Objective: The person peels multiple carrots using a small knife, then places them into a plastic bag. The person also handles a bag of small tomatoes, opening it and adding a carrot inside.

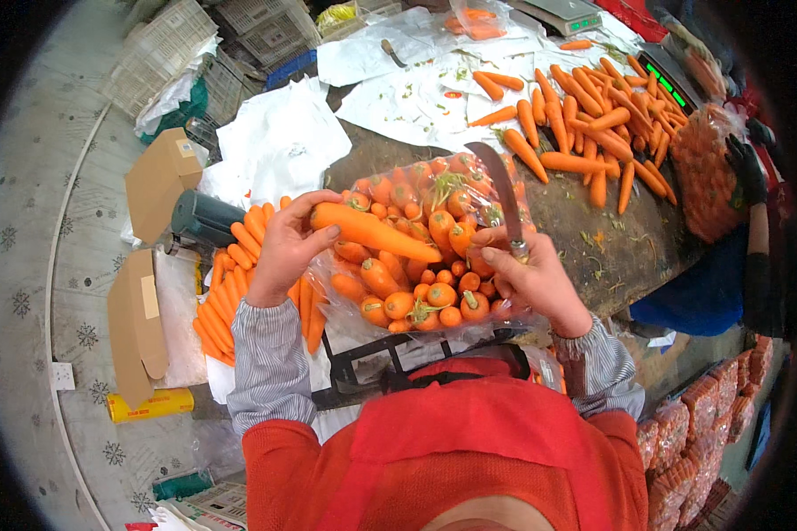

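Observation:
A large carrot (375, 232) lies in the grip of my left hand (291, 242), its blunt end between thumb and fingers and its tip pointing right. My right hand (534, 269) holds a knife (501, 182) by the handle, with the curved, dark blade raised upward and away from the carrot. Below both hands sits an open clear plastic bag (322, 265) packed with carrots (442, 295), several with green stem stubs. To the left of my left wrist, more carrots (222, 305) are laid side by side in a pile.
Loose carrots (584, 126) are heaped on the right of the table (385, 146), near a digital scale (664, 76). Another person's gloved hand (747, 166) touches a filled bag (707, 172). A second knife (393, 53) lies on white sheets. Cardboard boxes (159, 179) stand left; bagged carrots (694, 431) are stacked lower right.

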Action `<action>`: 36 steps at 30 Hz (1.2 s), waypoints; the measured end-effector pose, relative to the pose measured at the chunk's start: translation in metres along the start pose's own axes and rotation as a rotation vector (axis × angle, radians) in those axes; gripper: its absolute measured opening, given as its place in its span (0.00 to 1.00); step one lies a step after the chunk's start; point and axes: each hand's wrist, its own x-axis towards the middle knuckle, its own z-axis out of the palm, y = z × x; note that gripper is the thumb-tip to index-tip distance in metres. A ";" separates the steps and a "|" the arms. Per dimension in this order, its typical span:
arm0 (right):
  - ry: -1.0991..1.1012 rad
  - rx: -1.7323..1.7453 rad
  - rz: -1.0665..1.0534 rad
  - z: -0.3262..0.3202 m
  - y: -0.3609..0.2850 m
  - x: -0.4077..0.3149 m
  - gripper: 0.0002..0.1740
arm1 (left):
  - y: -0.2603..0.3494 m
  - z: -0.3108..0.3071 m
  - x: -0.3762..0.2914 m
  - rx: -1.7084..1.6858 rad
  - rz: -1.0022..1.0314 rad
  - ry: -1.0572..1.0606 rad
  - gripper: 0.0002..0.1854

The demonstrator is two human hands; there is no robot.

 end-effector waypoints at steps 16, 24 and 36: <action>-0.261 0.488 0.012 0.022 0.007 0.028 0.11 | -0.027 0.082 0.015 -1.090 -0.005 -0.005 0.22; -0.140 0.391 -0.035 0.011 0.011 0.027 0.14 | -0.041 0.068 0.022 -1.128 -0.043 0.153 0.17; -0.365 0.704 0.142 0.016 0.013 0.031 0.12 | -0.010 0.100 0.013 -0.716 0.104 0.149 0.26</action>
